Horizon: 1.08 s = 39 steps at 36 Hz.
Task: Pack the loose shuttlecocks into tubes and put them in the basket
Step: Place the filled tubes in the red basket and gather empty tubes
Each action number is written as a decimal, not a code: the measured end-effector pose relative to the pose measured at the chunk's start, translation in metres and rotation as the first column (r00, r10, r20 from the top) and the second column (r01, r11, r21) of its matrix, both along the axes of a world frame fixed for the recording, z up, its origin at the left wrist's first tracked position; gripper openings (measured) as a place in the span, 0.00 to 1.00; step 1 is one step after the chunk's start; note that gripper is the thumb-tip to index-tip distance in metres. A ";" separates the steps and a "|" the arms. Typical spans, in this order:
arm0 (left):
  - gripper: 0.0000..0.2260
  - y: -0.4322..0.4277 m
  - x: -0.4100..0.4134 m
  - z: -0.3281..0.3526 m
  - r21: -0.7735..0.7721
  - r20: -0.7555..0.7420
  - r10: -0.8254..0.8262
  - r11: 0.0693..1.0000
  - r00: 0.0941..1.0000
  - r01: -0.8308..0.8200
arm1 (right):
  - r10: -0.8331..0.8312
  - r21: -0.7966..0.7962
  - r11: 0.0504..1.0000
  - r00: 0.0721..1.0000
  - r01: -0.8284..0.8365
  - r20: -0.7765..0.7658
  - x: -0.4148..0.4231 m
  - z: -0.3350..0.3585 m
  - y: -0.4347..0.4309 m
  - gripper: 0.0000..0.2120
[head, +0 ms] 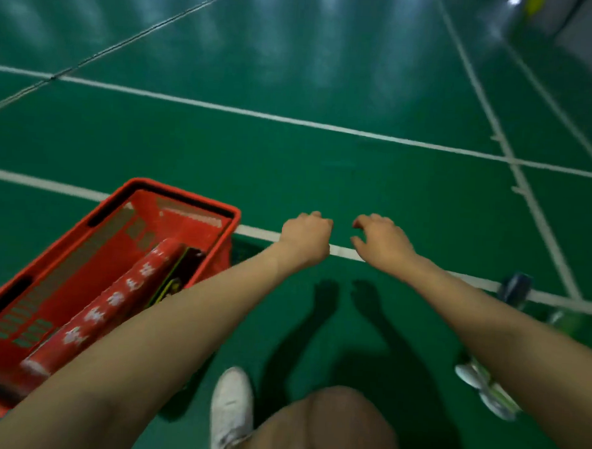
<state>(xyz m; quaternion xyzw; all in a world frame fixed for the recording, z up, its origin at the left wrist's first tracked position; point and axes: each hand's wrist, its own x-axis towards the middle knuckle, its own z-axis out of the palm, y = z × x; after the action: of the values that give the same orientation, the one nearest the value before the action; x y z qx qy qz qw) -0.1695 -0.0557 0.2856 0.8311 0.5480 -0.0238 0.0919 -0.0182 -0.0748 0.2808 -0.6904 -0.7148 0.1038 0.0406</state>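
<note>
A red plastic basket (200,205) stands on the green court floor at the lower left. Inside it lies a red shuttlecock tube (108,304) with white markings, and a dark tube (180,273) beside it, partly hidden by my left forearm. My left hand (306,235) reaches forward over the floor to the right of the basket, fingers curled in, holding nothing I can see. My right hand (379,238) is beside it, fingers spread and empty. A dark blue tube-like object (515,286) and something green (565,321) lie behind my right forearm, blurred.
White court lines (292,120) cross the green floor ahead. My white shoe (230,408) and bent knee (329,429) are at the bottom centre. White and green objects (484,388), too blurred to identify, lie under my right forearm.
</note>
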 end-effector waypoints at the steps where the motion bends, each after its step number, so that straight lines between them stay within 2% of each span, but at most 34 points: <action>1: 0.17 0.001 0.022 -0.002 -0.005 -0.013 -0.040 0.999 0.999 0.040 | -0.027 0.005 1.000 1.000 0.027 -0.005 0.020 -0.001 -0.004 0.18; 6: 0.15 -0.003 0.150 -0.017 -0.076 -0.064 -0.217 0.974 0.974 0.212 | -0.197 -0.009 0.980 0.980 0.197 0.014 0.139 -0.026 -0.030 0.18; 12: 0.15 -0.017 0.270 -0.064 -0.167 -0.091 -0.335 0.934 0.938 0.317 | -0.387 -0.067 0.920 0.922 0.387 0.010 0.255 -0.085 -0.072 0.17; 16: 0.17 -0.032 0.321 -0.111 -0.255 -0.114 -0.375 0.906 0.920 0.338 | -0.521 -0.143 0.847 0.853 0.512 -0.033 0.310 -0.134 -0.096 0.17; 21: 0.16 -0.052 0.362 -0.171 -0.412 -0.058 -0.353 0.860 0.934 0.299 | -0.633 -0.131 0.773 0.767 0.621 -0.106 0.349 -0.196 -0.125 0.14; 23: 0.16 -0.061 0.373 -0.196 -0.475 -0.008 -0.320 0.835 0.947 0.278 | -0.687 -0.170 0.725 0.718 0.667 -0.112 0.358 -0.216 -0.134 0.17; 25: 0.19 -0.070 0.383 -0.220 -0.528 0.051 -0.254 0.814 0.966 0.242 | -0.746 -0.205 0.665 0.651 0.718 -0.140 0.362 -0.237 -0.143 0.24; 28: 0.24 -0.081 0.396 -0.250 -0.599 0.093 -0.115 0.787 0.989 0.148 | -0.840 -0.298 0.542 0.500 0.786 -0.211 0.362 -0.263 -0.157 0.38; 30: 0.26 -0.087 0.405 -0.265 -0.629 0.120 -0.016 0.772 0.993 0.088 | -0.882 -0.358 0.465 0.390 0.810 -0.264 0.359 -0.277 -0.164 0.43; 33: 0.28 -0.096 0.414 -0.280 -0.739 0.173 0.166 0.674 0.971 0.016 | -0.914 -0.431 0.374 0.247 0.821 -0.323 0.356 -0.296 -0.170 0.47; 35: 0.35 -0.102 0.419 -0.296 -0.821 0.195 0.273 0.571 0.942 0.004 | -0.920 -0.484 0.328 0.157 0.812 -0.359 0.353 -0.307 -0.170 0.49; 37: 0.43 -0.102 0.420 -0.329 -0.836 0.190 0.340 0.549 0.921 -0.030 | -0.920 -0.524 0.291 0.083 0.801 -0.384 0.349 -0.316 -0.170 0.51; 39: 0.39 -0.104 0.419 -0.329 -0.821 0.185 0.338 0.569 0.923 -0.044 | -0.915 -0.515 0.277 0.058 0.812 -0.400 0.346 -0.321 -0.169 0.51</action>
<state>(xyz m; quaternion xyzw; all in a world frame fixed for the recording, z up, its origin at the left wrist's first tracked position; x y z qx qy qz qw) 0.2495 -0.1602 -0.0433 0.6258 0.5427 -0.1222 0.5468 0.3278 -0.2439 -0.0398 -0.8936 -0.0835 0.3394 0.2815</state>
